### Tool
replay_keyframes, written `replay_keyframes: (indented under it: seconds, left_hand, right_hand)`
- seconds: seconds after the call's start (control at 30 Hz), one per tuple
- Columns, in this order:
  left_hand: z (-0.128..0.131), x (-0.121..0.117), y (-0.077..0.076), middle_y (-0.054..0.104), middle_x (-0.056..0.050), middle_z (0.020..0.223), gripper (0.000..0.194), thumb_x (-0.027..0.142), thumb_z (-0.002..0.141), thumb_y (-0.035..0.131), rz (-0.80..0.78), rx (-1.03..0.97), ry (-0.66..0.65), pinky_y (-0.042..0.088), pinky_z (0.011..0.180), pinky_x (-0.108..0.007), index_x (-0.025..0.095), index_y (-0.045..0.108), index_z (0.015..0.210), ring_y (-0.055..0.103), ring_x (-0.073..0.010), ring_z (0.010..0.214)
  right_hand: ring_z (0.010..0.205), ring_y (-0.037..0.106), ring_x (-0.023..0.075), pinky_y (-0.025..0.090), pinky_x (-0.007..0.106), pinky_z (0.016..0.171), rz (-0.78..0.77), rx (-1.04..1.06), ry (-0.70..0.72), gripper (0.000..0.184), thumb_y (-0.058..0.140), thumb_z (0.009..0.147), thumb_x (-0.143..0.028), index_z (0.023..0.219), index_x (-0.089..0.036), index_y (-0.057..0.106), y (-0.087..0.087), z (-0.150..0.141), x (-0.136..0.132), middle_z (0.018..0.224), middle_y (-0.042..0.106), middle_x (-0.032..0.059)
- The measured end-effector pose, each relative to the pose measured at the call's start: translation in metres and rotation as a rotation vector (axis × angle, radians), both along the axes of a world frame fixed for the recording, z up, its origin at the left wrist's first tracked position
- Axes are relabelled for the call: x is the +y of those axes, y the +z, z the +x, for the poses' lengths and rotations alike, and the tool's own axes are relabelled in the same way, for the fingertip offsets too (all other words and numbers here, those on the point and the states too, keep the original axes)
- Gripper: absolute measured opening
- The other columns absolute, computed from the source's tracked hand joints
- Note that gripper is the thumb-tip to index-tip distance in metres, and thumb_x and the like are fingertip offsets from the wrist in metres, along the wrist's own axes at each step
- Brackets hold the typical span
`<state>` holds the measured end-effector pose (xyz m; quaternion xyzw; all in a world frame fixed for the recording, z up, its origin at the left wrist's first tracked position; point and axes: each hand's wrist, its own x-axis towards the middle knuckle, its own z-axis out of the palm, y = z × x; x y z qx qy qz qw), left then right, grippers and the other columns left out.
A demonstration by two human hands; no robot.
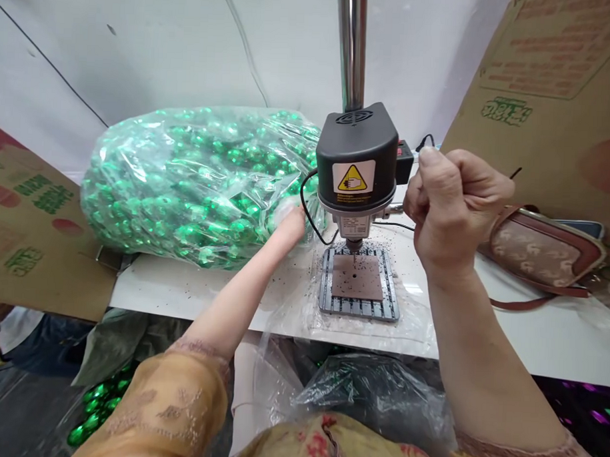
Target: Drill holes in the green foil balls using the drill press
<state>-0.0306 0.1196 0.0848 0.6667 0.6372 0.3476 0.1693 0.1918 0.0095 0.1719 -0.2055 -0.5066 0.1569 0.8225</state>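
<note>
A black bench drill press (356, 153) stands in front of me. Under its chuck, a brown square plate (347, 287) with a small dark hole lies on the slotted metal base (391, 305). My right hand (453, 204) is closed in a fist at the machine's right side, around its feed handle (397, 208); the grip itself is mostly hidden. My left hand (289, 218) is at the right end of a large clear plastic bag (196, 185) full of shiny green balls. Plastic and blur hide its fingers, so I cannot tell what they hold.
Dark shavings lie scattered around the base. A patterned handbag (544, 250) with a brown strap is at the right, before a carton (550, 84). Another carton (35, 226) stands at the left. Clear plastic (374, 387) covers the lap area, and green balls (96, 404) lie below at left.
</note>
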Motion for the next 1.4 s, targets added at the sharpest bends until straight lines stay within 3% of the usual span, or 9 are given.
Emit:
replay_keyframes:
  seconds: [0.2, 0.33, 0.5, 0.6, 0.7, 0.8, 0.93, 1.07, 1.4]
  left_hand:
    - [-0.011, -0.055, -0.03, 0.064, -0.014, 0.111, 0.027, 0.019, 0.09, 0.061, 0.221, 0.369, -0.038, 0.049, 0.094, -0.04, 0.02, 0.068, 0.116, 0.063, -0.0334, 0.109]
    - [-0.008, -0.072, -0.04, 0.061, -0.014, 0.123, 0.036, 0.017, 0.085, 0.067, 0.371, 0.301, 0.015, 0.05, 0.097, -0.039, 0.024, 0.069, 0.12, 0.062, -0.0316, 0.115]
    - [0.016, -0.11, -0.038, 0.06, -0.008, 0.12, 0.041, 0.036, 0.08, 0.078, 0.393, -0.445, 0.034, 0.057, 0.088, -0.032, 0.027, 0.067, 0.118, 0.065, -0.0229, 0.107]
    - [0.035, -0.127, -0.034, 0.065, -0.005, 0.11, 0.044, 0.044, 0.08, 0.076, 0.04, -1.063, -0.097, 0.061, 0.079, -0.032, 0.025, 0.061, 0.117, 0.068, -0.0172, 0.089]
    - [0.047, -0.132, -0.037, 0.069, -0.006, 0.103, 0.042, 0.049, 0.08, 0.076, -0.3, -1.362, -0.159, 0.06, 0.075, -0.031, 0.02, 0.062, 0.107, 0.068, -0.0168, 0.084]
    - [0.049, -0.131, -0.047, 0.07, -0.006, 0.104, 0.051, 0.048, 0.074, 0.082, -0.36, -1.299, -0.172, 0.054, 0.066, -0.025, 0.02, 0.062, 0.112, 0.067, -0.0142, 0.079]
    - [0.043, -0.127, -0.062, 0.07, -0.003, 0.103, 0.068, 0.039, 0.064, 0.091, -0.206, -0.96, -0.164, 0.051, 0.071, -0.024, 0.021, 0.059, 0.121, 0.065, -0.0137, 0.085]
    - [0.038, -0.121, -0.076, 0.07, -0.004, 0.093, 0.06, 0.043, 0.063, 0.091, -0.152, -0.739, -0.19, 0.051, 0.077, -0.028, 0.017, 0.063, 0.109, 0.064, -0.0159, 0.085]
    - [0.047, -0.111, -0.092, 0.068, -0.004, 0.089, 0.06, 0.051, 0.067, 0.086, -0.135, -0.616, -0.225, 0.043, 0.058, -0.024, 0.017, 0.065, 0.112, 0.055, -0.0107, 0.066]
  right_hand:
    - [0.036, 0.03, 0.0043, 0.023, 0.027, 0.04, -0.015, -0.011, -0.012, 0.046, 0.061, 0.088, -0.02, 0.05, -0.02, 0.036, 0.0, 0.001, -0.002, 0.041, 0.034, -0.0067]
    - [0.037, 0.032, 0.0037, 0.024, 0.027, 0.04, -0.009, -0.012, -0.017, 0.046, 0.062, 0.088, -0.02, 0.05, -0.019, 0.036, 0.0, 0.001, -0.003, 0.042, 0.034, -0.0065]
    - [0.037, 0.032, 0.0042, 0.023, 0.028, 0.04, 0.001, -0.013, -0.022, 0.046, 0.062, 0.089, -0.021, 0.05, -0.02, 0.036, 0.0, 0.0, -0.002, 0.043, 0.031, -0.0065]
    - [0.036, 0.03, 0.0043, 0.023, 0.028, 0.039, 0.016, -0.009, -0.018, 0.048, 0.064, 0.089, -0.024, 0.051, -0.021, 0.034, -0.001, 0.0, 0.0, 0.042, 0.028, -0.0071]
    - [0.037, 0.03, 0.0028, 0.026, 0.026, 0.04, 0.021, -0.025, -0.024, 0.049, 0.064, 0.089, -0.028, 0.052, -0.02, 0.034, -0.001, 0.001, 0.001, 0.043, 0.03, -0.0077]
    - [0.037, 0.032, 0.0007, 0.028, 0.022, 0.041, 0.026, -0.028, -0.018, 0.047, 0.063, 0.09, -0.025, 0.052, -0.019, 0.035, -0.001, 0.001, 0.0, 0.044, 0.033, -0.0083]
    - [0.036, 0.034, -0.0005, 0.028, 0.019, 0.041, 0.023, -0.023, 0.019, 0.045, 0.059, 0.09, -0.016, 0.052, -0.018, 0.034, 0.001, 0.001, -0.001, 0.043, 0.034, -0.0089]
    - [0.036, 0.032, -0.0007, 0.028, 0.02, 0.042, 0.019, -0.028, 0.012, 0.046, 0.058, 0.09, -0.014, 0.052, -0.018, 0.033, 0.002, 0.001, -0.002, 0.043, 0.033, -0.0093]
    - [0.037, 0.032, -0.0023, 0.026, 0.018, 0.043, 0.009, -0.031, -0.006, 0.047, 0.058, 0.09, -0.02, 0.052, -0.018, 0.031, 0.003, 0.0, -0.005, 0.045, 0.033, -0.0092]
